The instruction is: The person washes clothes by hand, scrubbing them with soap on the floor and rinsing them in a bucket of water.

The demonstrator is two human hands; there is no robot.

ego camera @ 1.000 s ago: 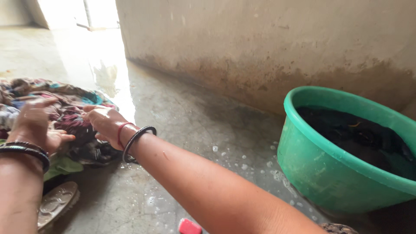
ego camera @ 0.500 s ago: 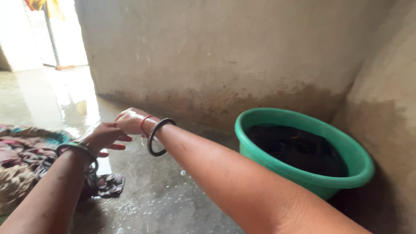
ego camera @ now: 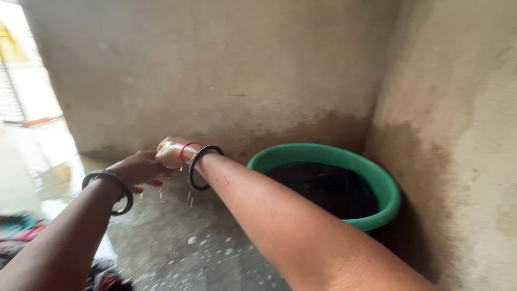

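With the left hand (ego camera: pixel 141 168) wrapped around the closed, empty right hand (ego camera: pixel 171 152), dripping water could slick the wet floor (ego camera: pixel 204 253) further.

Dim corner, overexposed daylight at left

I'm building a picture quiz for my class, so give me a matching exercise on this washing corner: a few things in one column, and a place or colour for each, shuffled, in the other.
Things:
1. tub
2. left hand
3. thread on the right wrist
4. cloth heap

Places or colours:
A. red
B. green, in the corner where the two walls meet
C. at the picture's left edge, on the wet floor
D. touching the right hand, with drops falling below

Pairs: 1-B, 2-D, 3-A, 4-C
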